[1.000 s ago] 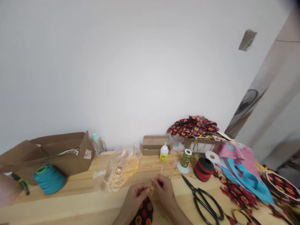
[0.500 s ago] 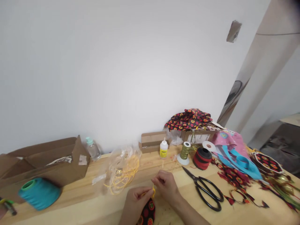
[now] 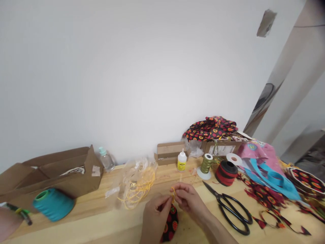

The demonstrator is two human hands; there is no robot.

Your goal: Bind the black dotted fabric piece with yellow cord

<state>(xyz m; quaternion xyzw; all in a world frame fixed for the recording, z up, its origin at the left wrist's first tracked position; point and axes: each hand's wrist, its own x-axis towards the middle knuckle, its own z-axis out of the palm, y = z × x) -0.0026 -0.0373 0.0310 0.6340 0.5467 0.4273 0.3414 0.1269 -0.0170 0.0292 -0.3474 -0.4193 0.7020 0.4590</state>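
Low in the middle of the view, my left hand (image 3: 156, 214) pinches the yellow cord at the top of a dark patterned fabric piece (image 3: 171, 225). Red and orange round motifs cover that piece, and its upper left part is hidden behind the left hand. My right hand (image 3: 187, 198) is closed on the yellow cord (image 3: 173, 190) just to the right, its fingertips almost meeting the left ones. A small loop of the cord shows above the fingers. Black-handled scissors (image 3: 232, 210) lie on the table to the right of my right hand.
A plastic bag with yellow cord (image 3: 138, 184) lies behind my left hand. Further back stand a glue bottle (image 3: 181, 162), a green thread spool (image 3: 206, 164) and a red-and-black ribbon roll (image 3: 225, 173). At left are a teal thread cone (image 3: 53, 205) and a cardboard box (image 3: 83, 189). Fabric scraps (image 3: 266, 195) lie right.
The view has turned slightly left, so things appear further right. My right hand has come closer to the left, and the cord now forms a small loop between the fingertips.
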